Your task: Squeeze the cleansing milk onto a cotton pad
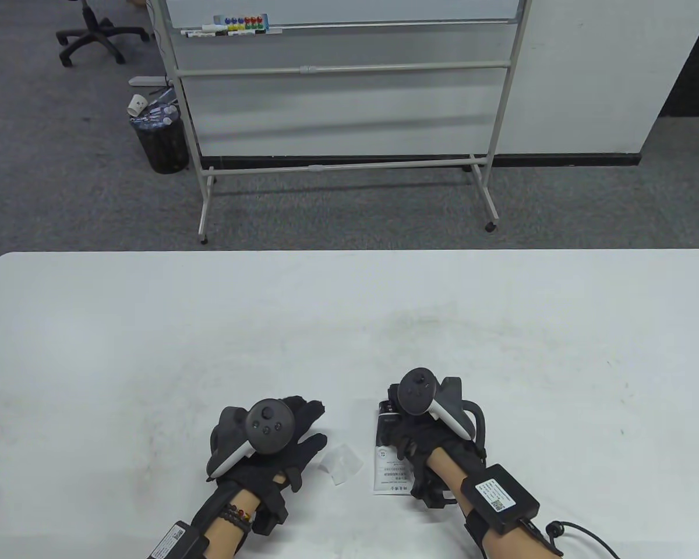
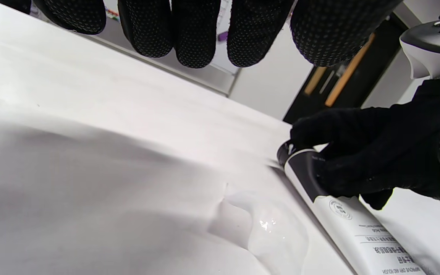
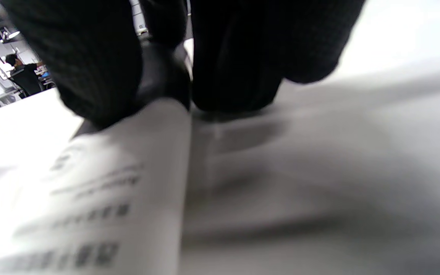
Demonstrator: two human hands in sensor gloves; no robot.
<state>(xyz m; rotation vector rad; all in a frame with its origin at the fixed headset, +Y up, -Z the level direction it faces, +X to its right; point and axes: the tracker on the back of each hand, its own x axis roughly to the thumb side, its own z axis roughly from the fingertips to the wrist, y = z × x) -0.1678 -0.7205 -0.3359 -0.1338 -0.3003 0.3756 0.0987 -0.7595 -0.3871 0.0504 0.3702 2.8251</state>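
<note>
A white tube of cleansing milk (image 1: 386, 466) with a black cap end lies flat on the white table (image 1: 151, 349), cap pointing away from me. My right hand (image 1: 410, 434) grips its black upper part from above; the fingers (image 3: 235, 57) press on it in the right wrist view, where the tube (image 3: 109, 183) is blurred. A thin white cotton pad (image 1: 341, 462) lies just left of the tube, between the hands. In the left wrist view the pad (image 2: 269, 233) shows a small glossy wet spot, beside the tube (image 2: 361, 233). My left hand (image 1: 306, 431) is open and empty left of the pad, fingers (image 2: 201, 34) spread.
The table's far edge (image 1: 349, 251) lies well beyond the hands. Past it on the carpet stand a wheeled whiteboard frame (image 1: 343, 163), a black bin (image 1: 162, 140) and an office chair (image 1: 93, 35).
</note>
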